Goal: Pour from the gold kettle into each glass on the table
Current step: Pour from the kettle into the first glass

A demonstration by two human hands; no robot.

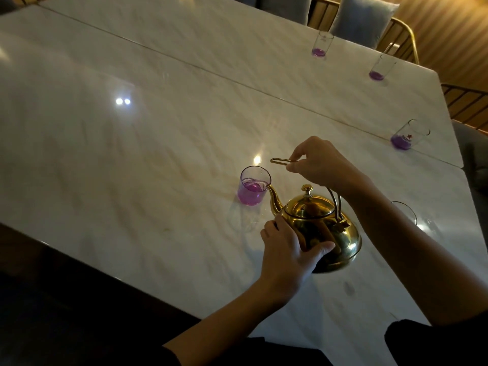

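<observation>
Head view: we tip the gold kettle point(320, 228), right hand point(320, 165) gripping its handle, left hand point(284, 253) cupping its belly for steadiness, spout over the near glass point(254, 186) of purple liquid on a glossy marble table point(132, 154) in a dim room.

Kettle point(320, 228) on table point(132, 141), spout in near glass point(254, 185).

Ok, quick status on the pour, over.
Right hand on handle, left hand steadying gold kettle. Spout at purple glass, part full. Nothing in the way.
</observation>
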